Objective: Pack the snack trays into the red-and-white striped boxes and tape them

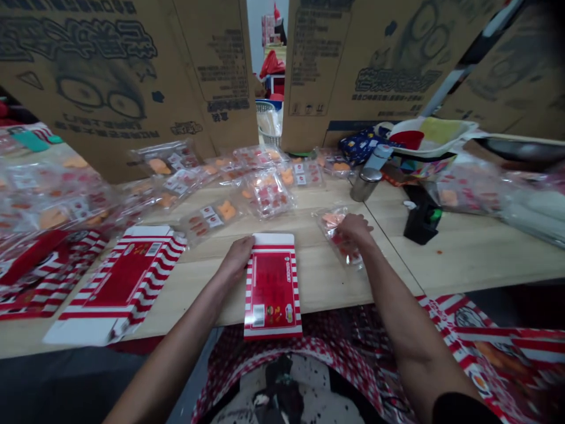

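Observation:
My left hand [239, 254] grips the upper left edge of a flat red carton [272, 288] with white stripes. The carton lies at the table's front edge, its lower end reaching over my lap. To the right, my right hand [356, 228] is on a clear plastic packet [346, 250], thumb and forefinger appearing to pinch its upper right side while the other fingers spread outward. Inside the packet are a light orange piece and small reddish pieces. Left of my left hand lies a stack of flat striped cartons [126, 274].
Similar clear packets [269, 191] line the back, with a larger pile [53, 197] at far left. A metal-topped jar [366, 184], a black tape dispenser [422, 218] and a white tray [459, 131] stand at right. Tall cardboard boxes [220, 70] wall the back.

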The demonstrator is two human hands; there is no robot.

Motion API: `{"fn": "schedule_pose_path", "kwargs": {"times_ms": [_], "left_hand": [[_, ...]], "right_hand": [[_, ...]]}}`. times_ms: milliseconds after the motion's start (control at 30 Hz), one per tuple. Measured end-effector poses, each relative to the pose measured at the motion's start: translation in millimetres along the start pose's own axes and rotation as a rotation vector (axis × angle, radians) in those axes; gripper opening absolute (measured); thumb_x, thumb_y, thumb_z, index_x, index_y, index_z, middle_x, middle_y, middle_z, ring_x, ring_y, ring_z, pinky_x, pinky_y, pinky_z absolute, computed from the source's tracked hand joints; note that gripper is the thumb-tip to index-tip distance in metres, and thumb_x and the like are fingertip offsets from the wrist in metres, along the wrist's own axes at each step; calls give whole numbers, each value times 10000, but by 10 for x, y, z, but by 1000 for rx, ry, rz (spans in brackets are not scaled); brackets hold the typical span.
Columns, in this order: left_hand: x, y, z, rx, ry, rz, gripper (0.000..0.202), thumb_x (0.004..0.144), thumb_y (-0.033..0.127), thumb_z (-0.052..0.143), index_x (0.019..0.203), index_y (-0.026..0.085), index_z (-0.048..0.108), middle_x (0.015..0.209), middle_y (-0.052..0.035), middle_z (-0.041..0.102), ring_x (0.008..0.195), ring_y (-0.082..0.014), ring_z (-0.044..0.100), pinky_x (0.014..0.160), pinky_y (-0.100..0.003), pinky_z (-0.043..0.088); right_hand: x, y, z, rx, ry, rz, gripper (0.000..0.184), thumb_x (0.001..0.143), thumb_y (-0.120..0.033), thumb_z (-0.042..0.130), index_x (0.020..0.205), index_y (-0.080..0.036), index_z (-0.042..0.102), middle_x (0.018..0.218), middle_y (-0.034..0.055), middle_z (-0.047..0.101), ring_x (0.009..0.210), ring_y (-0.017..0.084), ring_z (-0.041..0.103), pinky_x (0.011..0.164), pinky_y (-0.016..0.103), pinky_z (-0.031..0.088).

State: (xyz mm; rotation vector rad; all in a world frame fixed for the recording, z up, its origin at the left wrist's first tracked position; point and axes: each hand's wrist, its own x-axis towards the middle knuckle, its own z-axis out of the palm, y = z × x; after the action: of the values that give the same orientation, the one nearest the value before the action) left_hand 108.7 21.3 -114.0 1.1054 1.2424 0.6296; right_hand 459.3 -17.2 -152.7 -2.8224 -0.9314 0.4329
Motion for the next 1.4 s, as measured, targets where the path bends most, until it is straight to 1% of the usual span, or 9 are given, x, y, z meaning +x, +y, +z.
{"fn": "schedule_pose_path", "kwargs": {"times_ms": [133,367,567,633,733,833,933,1167,1400], "left_hand": [[-5,-30,-112,-21,-15,-15,283,703,446,630,770,171,632,667,-21,715,623,-212,659,633,-301,512],[49,-122,7,-27,-101,-39,372,676,504,666,813,158,662,722,-53,745,687,-235,692,714,-335,538],[1,-127,136,-14,-180,-34,406,690,536,675,796,144,688,767,-71,760,716,-237,685,719,-330,518],[-36,-87,139,-10,-201,-25,390,714,529,669,784,146,692,767,-65,761,713,-233,677,710,-321,507],[-108,6,141,1,-232,-9,400,768,533,652,796,138,707,800,-71,770,725,-227,672,715,-311,496],[-176,90,121,-11,-314,0,435,808,553,656,907,136,731,916,-84,785,787,-231,682,741,-308,496],[-225,114,74,-60,-395,-18,453,819,558,682,995,144,734,1005,-89,783,858,-235,688,785,-311,502],[-266,77,49,-91,-436,29,428,853,555,688,1036,168,692,991,-52,743,836,-181,640,773,-274,477],[-255,175,75,-56,-566,175,332,875,495,703,947,173,668,894,-5,672,800,-139,583,789,-241,460]], "right_hand": [[-122,229,-61,7,36,73,769,805,-551,674,1431,-156,464,1386,246,479,1302,399,481,1051,568,365],[-462,501,92,11,132,44,335,894,-295,536,1158,-120,645,1298,230,544,1258,394,504,998,541,407],[-525,415,-345,91,271,-143,341,971,-227,337,1183,-128,585,943,158,676,877,290,646,741,360,453],[-560,328,-530,132,354,-253,399,986,-227,304,1310,-112,507,939,150,684,851,289,652,736,364,447],[-658,146,-720,182,424,-666,467,951,-196,382,1404,-149,484,847,86,701,733,250,656,696,336,449],[-770,-33,-864,47,390,-1104,534,883,-132,463,1400,-222,559,920,63,740,742,211,667,658,296,441],[-849,-143,-1070,-118,307,-1338,646,805,-44,460,1409,-241,580,949,42,749,709,174,650,589,266,398],[-976,-359,-1617,-213,128,-1643,503,848,-81,470,1239,-262,729,745,23,736,544,135,573,522,269,324],[-719,-701,-2082,-204,170,-1650,287,907,-220,572,1088,-207,795,642,-9,694,489,56,359,560,257,284]]}}
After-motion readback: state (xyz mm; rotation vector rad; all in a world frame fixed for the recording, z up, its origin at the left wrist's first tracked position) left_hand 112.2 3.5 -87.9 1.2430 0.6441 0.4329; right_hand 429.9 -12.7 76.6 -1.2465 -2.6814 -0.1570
